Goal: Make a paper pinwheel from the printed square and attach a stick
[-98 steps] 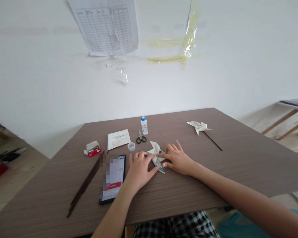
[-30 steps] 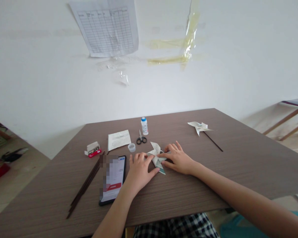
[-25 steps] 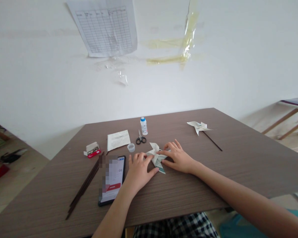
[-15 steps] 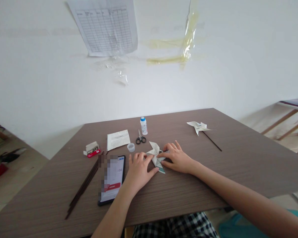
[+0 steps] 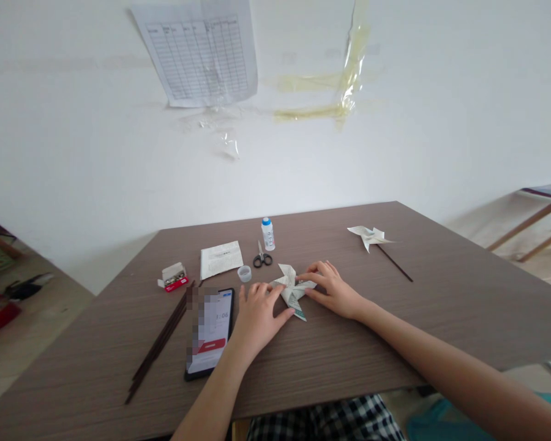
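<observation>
A folded paper pinwheel (image 5: 292, 291), made from printed paper with a green patch on its lower blade, lies flat on the table between my hands. From the left, my left hand (image 5: 260, 312) holds it down, thumb and index finger at its left and lower blades. My right hand (image 5: 331, 289) has its thumb and index finger about the right blade, the other fingers bent above. Further right lies a second paper pinwheel (image 5: 367, 236) fixed to a thin dark stick (image 5: 395, 263).
Left of my hands lie a phone (image 5: 210, 334), several dark sticks (image 5: 160, 343) and an open red-and-white box (image 5: 174, 278) of small metal pieces. Behind are folded printed paper (image 5: 221, 260), a small clear cup (image 5: 244, 274), scissors (image 5: 262, 260) and a blue-capped bottle (image 5: 267, 234).
My right hand has shifted slightly right along the pinwheel's right blade, so the centre and that blade show more fully. My left hand keeps its place.
</observation>
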Tool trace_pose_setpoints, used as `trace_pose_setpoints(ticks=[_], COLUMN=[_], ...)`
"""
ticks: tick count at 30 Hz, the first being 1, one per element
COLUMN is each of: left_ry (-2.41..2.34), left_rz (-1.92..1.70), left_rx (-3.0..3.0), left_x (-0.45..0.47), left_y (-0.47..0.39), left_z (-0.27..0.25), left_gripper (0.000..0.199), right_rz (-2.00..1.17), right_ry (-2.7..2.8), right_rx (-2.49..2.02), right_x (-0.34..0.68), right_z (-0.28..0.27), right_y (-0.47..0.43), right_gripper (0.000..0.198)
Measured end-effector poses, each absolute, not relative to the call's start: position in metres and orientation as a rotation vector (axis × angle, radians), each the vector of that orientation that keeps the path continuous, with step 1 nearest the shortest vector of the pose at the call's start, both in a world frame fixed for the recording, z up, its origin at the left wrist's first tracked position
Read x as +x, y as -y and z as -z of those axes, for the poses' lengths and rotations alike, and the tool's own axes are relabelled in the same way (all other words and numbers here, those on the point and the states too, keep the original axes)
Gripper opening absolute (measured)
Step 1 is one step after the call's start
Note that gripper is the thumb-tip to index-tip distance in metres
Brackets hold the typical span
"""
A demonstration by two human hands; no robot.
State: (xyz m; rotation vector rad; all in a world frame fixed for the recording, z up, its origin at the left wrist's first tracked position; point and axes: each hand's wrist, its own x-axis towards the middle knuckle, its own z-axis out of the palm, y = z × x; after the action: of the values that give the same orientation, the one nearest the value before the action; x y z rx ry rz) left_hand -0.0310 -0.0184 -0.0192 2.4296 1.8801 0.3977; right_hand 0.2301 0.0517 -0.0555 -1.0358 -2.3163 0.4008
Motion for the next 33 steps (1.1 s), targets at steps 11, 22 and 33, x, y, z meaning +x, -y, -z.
trace_pose_setpoints(ticks=[11,22,33], left_ry=[-1.954,-2.572,-2.790], left_rz=[-0.522,-0.236,-0.145], left_rx=[2.360,2.100,1.745], left_x=[-0.053,-0.178,-0.249], left_y=[0.011,-0.014,-0.034], left_z=[-0.019,-0.062,-0.063], left_gripper=[0.022,0.040,0.053], right_rz=[-0.303,-0.305,-0.329], right_ry=[2.210,2.229,2.232], right_rx=[-1.038,-1.076,-1.079], right_x=[0.238,0.237,0.236], right_z=[0.062,0.060,0.061], right_y=[-0.057,-0.057,-0.057], right_gripper=[0.028,0.026,0.027])
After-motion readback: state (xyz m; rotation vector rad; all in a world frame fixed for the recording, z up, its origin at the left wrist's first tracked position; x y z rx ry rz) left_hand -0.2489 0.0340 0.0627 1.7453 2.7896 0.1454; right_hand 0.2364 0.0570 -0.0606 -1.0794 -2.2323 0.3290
